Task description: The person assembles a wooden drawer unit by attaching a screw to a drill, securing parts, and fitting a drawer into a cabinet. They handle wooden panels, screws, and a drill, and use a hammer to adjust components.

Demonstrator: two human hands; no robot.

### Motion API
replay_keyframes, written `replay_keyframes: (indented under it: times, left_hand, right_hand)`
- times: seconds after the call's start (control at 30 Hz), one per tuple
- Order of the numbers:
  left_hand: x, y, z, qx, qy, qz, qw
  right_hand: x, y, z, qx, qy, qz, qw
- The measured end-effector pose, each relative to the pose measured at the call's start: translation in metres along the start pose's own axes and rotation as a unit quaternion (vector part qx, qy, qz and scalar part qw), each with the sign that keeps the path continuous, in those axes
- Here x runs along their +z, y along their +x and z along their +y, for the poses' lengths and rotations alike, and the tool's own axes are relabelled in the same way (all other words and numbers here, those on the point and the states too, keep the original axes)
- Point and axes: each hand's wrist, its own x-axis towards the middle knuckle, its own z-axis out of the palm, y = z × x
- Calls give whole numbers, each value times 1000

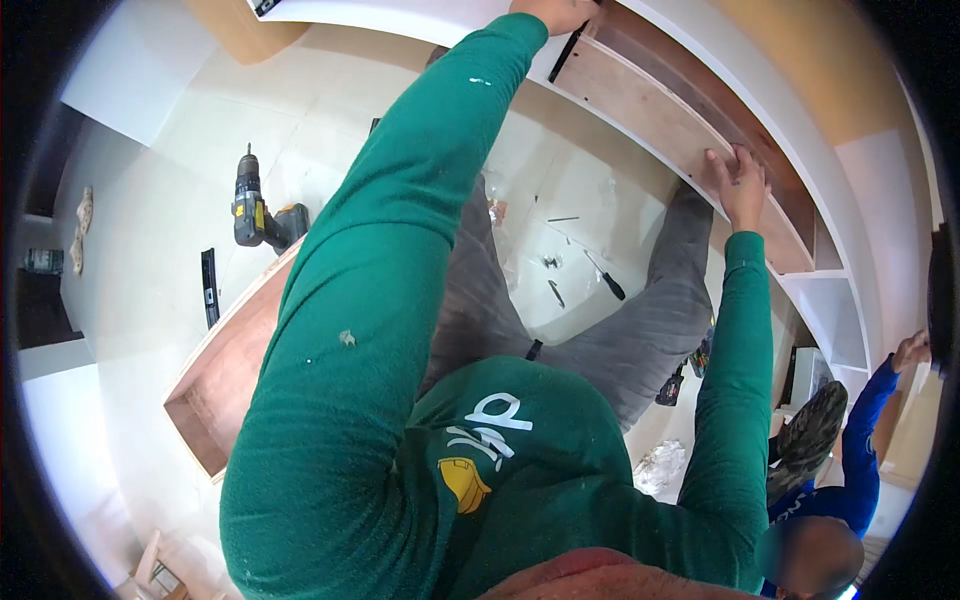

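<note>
A plain wooden drawer (650,105) sits partly inside a long white cabinet (855,250) at the upper right. My right hand (742,188) grips the drawer's near wall, its fingers over the top edge and inside. At the drawer's left end is my left hand (556,14), partly cut off by the picture's upper edge, so its fingers are mostly hidden. A black drawer slide (567,54) shows on the drawer's left end, just below that hand.
On the floor lie a cordless drill (252,205), a loose black slide (209,288), a second wooden drawer (215,390), a screwdriver (606,278) and crumpled plastic (660,466). My legs straddle small parts. A co-worker in a blue sleeve (862,425) reaches up at the lower right.
</note>
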Motion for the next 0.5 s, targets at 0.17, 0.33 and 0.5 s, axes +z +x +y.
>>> replay_keyframes:
  times: [0.17, 0.33, 0.5]
  left_hand:
    - [0, -2, 0, -6, 9, -22, 1000]
    - [5, 0, -8, 5, 8, 11, 1000]
    - [12, 2, -12, 11, -2, 34, 999]
  right_hand:
    - [-4, 1, -4, 25, 1, -34, 999]
    - [0, -1, -2, 10, 7, -8, 1000]
    - [3, 2, 2, 18, 22, 0, 1000]
